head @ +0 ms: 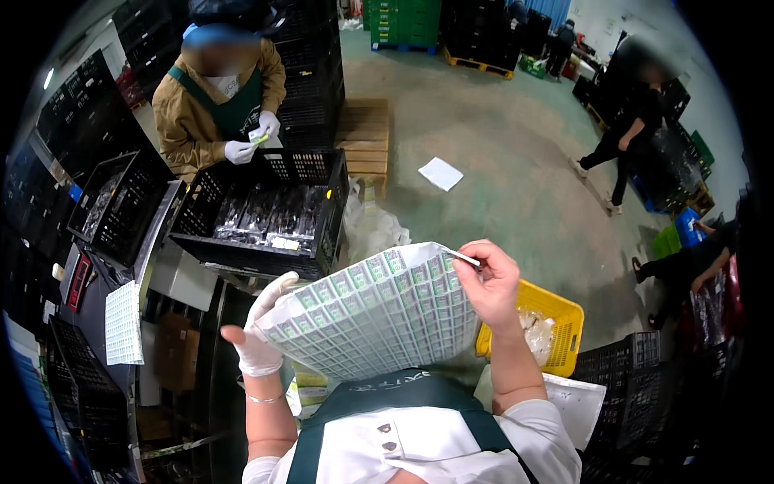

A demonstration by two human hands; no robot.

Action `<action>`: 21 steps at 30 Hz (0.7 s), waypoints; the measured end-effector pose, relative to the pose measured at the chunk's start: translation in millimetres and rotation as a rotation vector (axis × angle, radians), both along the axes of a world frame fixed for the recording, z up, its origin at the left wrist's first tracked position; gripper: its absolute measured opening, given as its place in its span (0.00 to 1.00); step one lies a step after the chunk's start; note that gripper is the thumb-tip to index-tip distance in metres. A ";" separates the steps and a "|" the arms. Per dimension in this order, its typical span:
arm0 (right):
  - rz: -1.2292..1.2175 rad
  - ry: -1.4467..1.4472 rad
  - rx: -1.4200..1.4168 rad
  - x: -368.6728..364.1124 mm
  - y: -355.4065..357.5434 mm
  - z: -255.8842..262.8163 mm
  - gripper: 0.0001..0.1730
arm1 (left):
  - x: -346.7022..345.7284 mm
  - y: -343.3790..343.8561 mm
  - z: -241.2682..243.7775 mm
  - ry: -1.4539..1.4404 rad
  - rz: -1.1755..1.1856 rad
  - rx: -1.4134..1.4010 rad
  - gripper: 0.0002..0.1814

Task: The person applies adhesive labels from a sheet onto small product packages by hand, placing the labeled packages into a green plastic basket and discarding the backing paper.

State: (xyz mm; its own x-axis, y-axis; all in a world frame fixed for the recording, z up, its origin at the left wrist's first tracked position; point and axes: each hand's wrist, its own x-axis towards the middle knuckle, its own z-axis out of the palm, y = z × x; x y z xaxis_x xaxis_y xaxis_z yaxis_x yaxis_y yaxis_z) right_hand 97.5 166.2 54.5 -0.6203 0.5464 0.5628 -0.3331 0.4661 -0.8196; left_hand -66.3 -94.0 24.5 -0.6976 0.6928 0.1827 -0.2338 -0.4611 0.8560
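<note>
A large sheet of printed labels (381, 308), white with rows of small green and grey squares, is held up in front of my dark green apron. My left hand (263, 333) supports its left edge; it wears a white glove that leaves the thumb tip bare, and some fingers pass behind the sheet. At the upper right corner my bare right hand (491, 281) pinches the sheet between thumb and fingers. A thin white strip (464, 259) sticks out there; whether it is the sheet's curled edge or a separate piece I cannot tell.
A black crate (329, 242) with dark plastic packs stands ahead left; a gloved co-worker (221, 103) behind it holds a small label. Another label sheet (124, 323) lies on the left-hand table. At right are a yellow basket (568, 308) and black crates (623, 381). One person (629, 133) walks beyond.
</note>
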 end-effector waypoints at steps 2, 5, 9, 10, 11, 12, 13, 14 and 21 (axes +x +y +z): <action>0.015 -0.055 -0.117 0.1 5.5 -10.2 0.05 | 3.9 -0.4 3.4 0.019 0.006 0.014 0.55; -0.045 -0.199 0.006 7.1 11.6 -4.3 0.08 | 4.1 -3.2 5.1 0.086 0.129 -0.305 0.30; -0.041 -0.213 0.596 1.1 9.2 23.2 0.17 | 1.3 -11.1 -15.4 0.079 0.125 -0.273 0.20; -0.094 -0.186 0.677 -1.4 5.6 23.8 0.19 | 0.4 -6.7 -14.1 0.079 0.100 -0.260 0.20; -0.131 -0.248 0.706 -0.2 4.3 21.9 0.17 | -0.5 -1.1 -13.9 0.078 0.079 -0.247 0.20; -0.196 -0.247 0.786 2.0 1.7 25.4 0.15 | -2.1 2.2 -16.5 0.070 0.081 -0.247 0.22; -0.257 -0.247 0.866 5.1 0.3 29.3 0.13 | -3.0 6.7 -16.2 0.075 0.066 -0.258 0.22; -0.230 -0.240 0.824 7.9 3.6 27.2 0.11 | -1.9 10.8 -12.7 0.081 0.054 -0.269 0.23; -0.625 -0.203 0.672 31.6 45.5 16.6 0.03 | -18.2 -6.9 -28.0 0.297 0.077 -0.456 0.10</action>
